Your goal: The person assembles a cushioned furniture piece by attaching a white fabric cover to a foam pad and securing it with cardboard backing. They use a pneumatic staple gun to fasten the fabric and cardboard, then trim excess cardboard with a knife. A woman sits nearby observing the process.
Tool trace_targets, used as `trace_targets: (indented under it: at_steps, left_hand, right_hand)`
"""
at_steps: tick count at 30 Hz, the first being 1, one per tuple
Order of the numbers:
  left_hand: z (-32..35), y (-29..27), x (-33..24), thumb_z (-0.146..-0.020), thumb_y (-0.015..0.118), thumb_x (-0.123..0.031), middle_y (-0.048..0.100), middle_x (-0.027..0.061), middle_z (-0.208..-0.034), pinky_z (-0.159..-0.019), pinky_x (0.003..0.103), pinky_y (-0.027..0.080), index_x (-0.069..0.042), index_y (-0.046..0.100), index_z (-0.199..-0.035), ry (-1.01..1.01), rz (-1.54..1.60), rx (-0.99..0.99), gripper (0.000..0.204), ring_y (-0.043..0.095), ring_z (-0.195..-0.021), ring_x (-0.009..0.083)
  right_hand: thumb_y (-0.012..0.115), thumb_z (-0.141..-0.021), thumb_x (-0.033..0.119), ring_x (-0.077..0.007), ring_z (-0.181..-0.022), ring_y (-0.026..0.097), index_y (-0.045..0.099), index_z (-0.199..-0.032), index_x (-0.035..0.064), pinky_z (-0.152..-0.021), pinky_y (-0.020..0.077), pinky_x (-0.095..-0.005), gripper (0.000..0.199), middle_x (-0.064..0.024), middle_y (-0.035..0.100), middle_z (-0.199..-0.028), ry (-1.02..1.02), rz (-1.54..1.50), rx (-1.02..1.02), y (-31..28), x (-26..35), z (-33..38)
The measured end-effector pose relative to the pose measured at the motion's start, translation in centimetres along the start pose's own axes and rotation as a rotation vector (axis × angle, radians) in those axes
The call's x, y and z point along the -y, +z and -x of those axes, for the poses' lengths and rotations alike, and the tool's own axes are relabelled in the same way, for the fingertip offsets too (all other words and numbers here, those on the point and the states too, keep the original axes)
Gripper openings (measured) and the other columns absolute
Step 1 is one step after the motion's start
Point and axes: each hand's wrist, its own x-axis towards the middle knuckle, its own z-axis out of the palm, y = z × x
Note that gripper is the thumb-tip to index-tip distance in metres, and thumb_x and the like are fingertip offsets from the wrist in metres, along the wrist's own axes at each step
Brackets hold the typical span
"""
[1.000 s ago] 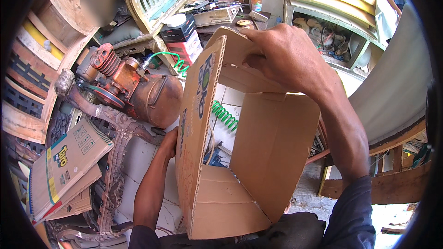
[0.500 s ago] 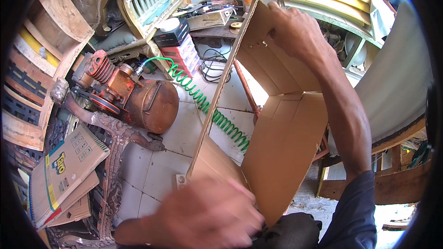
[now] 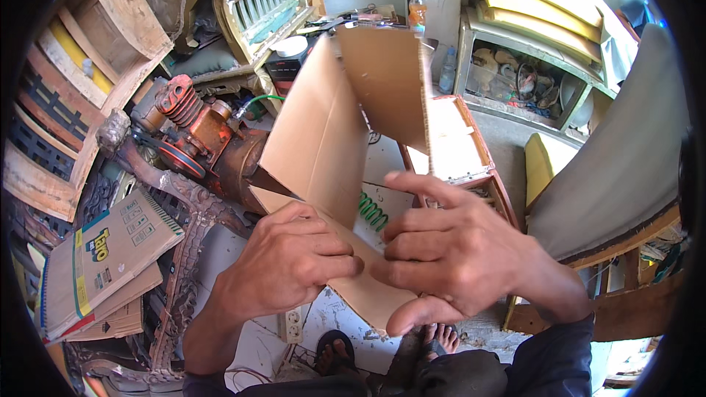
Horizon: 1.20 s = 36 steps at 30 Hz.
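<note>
An opened-out brown cardboard box (image 3: 320, 132) stands between my hands, its panels joined at folds and turned in different directions. My left hand (image 3: 290, 261) is closed over the near panel's edge, fingers bent and knuckles up. At that panel's right end is my right hand (image 3: 460, 250), its index finger and thumb spread widely apart. Its other fingers lie against or just over the cardboard; whether they touch is hard to tell. The hands partly cover the near panel.
An orange-brown air compressor (image 3: 198, 132) with a green coiled hose (image 3: 373, 211) stands to the left. Flattened cardboard (image 3: 110, 257) leans on a carved wooden frame (image 3: 180, 272). A power socket strip (image 3: 292, 326) lies near my feet. Yellow foam slabs (image 3: 537, 0) are stacked at the back right.
The box has turned and now shows different panels. My right hand has come down from its upper edge to the near panel. My left hand, blurred before, now grips the near edge.
</note>
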Motion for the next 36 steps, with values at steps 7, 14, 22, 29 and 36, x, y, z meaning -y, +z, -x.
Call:
trace_targets:
  at_steps: [7, 14, 22, 29, 36]
  left_hand:
    - [0.9, -1.2, -3.0, -0.058, 0.071, -0.006, 0.073, 0.0028, -0.094, -0.07, 0.038, 0.055, -0.009, 0.076, -0.103, -0.116, -0.059, 0.017, 0.046, 0.071, -0.081, 0.0242]
    - [2.1, -4.8, -6.5, -0.072, 0.07, -0.009, 0.071, 0.0073, -0.095, -0.067, 0.035, 0.055, -0.004, 0.072, -0.105, -0.217, -0.275, -0.065, 0.033, 0.071, -0.08, 0.022]
    - [4.1, -6.6, -7.5, -0.07, 0.08, -0.017, 0.074, 0.0166, -0.103, -0.078, 0.041, 0.056, 0.001, 0.075, -0.111, -0.498, -0.039, -0.038, 0.045, 0.073, -0.086, 0.0342]
    - [5.0, -1.3, 2.6, -0.081, 0.082, -0.043, 0.039, 0.0201, -0.158, -0.121, 0.042, 0.03, 0.003, 0.035, -0.155, -0.218, 1.204, 0.298, 0.099, 0.038, -0.147, 0.0326]
    - [5.0, 9.3, -1.1, -0.086, 0.083, -0.052, 0.032, 0.0235, -0.164, -0.123, 0.04, 0.03, 0.007, 0.023, -0.16, -0.148, 1.399, 0.144, 0.113, 0.034, -0.15, 0.0261]
  right_hand:
    - [0.072, -0.091, 0.044, -0.022, -0.038, 0.049, 0.056, -0.048, 0.0142, -0.047, 0.0425, -0.0396, 0.054, -0.0034, 0.048, -0.044, 0.079, 0.425, -0.334, -0.1, -7.0, -0.2]
    - [0.059, -0.102, 0.044, -0.0251, -0.031, 0.048, 0.061, -0.047, 0.0104, -0.037, 0.0378, -0.0392, 0.065, -0.0102, 0.05, -0.039, 0.29, 0.477, -0.481, 0.4, -11.6, -3.8]
    - [0.049, -0.107, 0.048, -0.0311, -0.037, 0.057, 0.069, -0.055, 0.0065, -0.042, 0.047, -0.0437, 0.069, -0.0141, 0.057, -0.045, 0.526, 0.432, -0.518, -2.6, -9.9, -8.4]
    - [0.059, -0.102, 0.053, -0.0257, -0.031, 0.053, 0.067, -0.05, 0.0073, -0.036, 0.0447, -0.0398, 0.069, -0.0119, 0.048, -0.037, 0.323, 0.278, -0.356, 0.7, -4.3, -13.1]
    - [0.054, -0.101, 0.044, -0.0357, -0.055, 0.07, 0.07, -0.059, 0.0058, -0.057, 0.0578, -0.0478, 0.059, -0.0182, 0.068, -0.06, 0.282, 0.302, 0.044, 7.4, -3.2, -13.3]
